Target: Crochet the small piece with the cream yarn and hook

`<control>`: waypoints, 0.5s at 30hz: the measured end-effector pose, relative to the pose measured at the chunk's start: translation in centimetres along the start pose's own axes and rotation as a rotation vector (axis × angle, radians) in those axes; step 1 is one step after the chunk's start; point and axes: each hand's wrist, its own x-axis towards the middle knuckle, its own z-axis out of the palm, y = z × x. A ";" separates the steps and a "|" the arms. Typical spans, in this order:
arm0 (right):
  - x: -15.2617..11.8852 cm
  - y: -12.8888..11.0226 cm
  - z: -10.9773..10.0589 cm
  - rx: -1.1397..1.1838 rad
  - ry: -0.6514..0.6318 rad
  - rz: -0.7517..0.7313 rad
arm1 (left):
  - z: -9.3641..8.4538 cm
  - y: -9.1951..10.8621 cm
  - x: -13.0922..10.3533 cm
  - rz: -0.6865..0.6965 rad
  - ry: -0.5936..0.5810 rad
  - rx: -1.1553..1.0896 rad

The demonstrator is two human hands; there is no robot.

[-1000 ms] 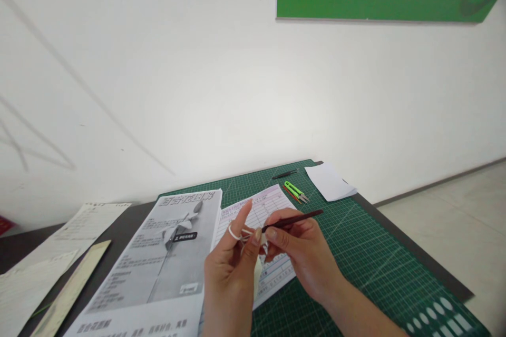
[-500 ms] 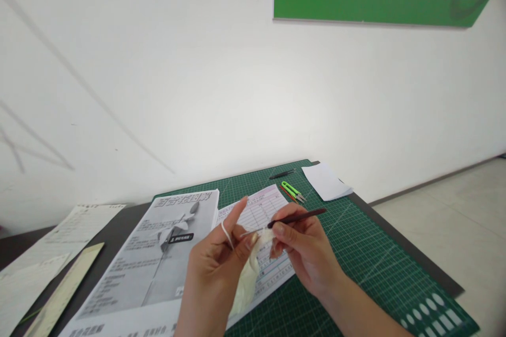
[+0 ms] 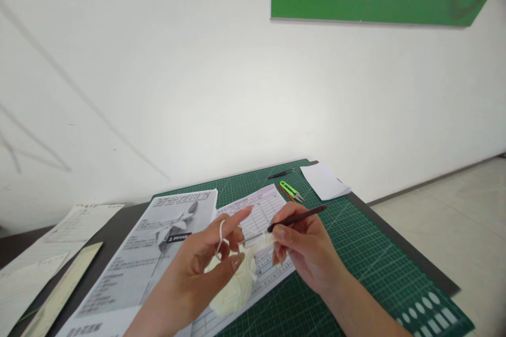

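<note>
My right hand grips a dark-handled crochet hook, its thin metal shaft pointing left. A small pale crocheted strip hangs by the shaft, beside my right fingertips. My left hand has its index finger stretched out, with a white yarn strand looped around it; thumb and index are apart. Behind and below the left thumb, a pale yellow yarn ball lies on a printed form sheet.
A printed picture sheet, a ruler and papers lie at left. On the green cutting mat are green snips, a dark pen-like tool and white paper. A wall stands behind.
My left hand has shifted left and turned flatter, its thumb now away from the crocheted strip, so more of the yarn ball shows. My right hand has barely moved.
</note>
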 end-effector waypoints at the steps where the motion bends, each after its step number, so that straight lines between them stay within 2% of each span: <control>1: 0.0 0.1 0.0 -0.005 0.002 0.009 | -0.3 -0.1 0.1 0.021 -0.040 0.014; 5: -0.1 0.3 0.0 -0.031 -0.003 0.011 | 0.0 -0.3 0.1 0.036 -0.062 -0.048; 11: -0.3 0.6 0.0 -0.112 -0.024 -0.028 | 2.1 -0.8 -0.2 -0.023 0.117 -0.035; 15: -0.4 0.7 0.0 -0.153 -0.035 -0.027 | 2.9 -1.0 0.0 -0.040 0.088 -0.176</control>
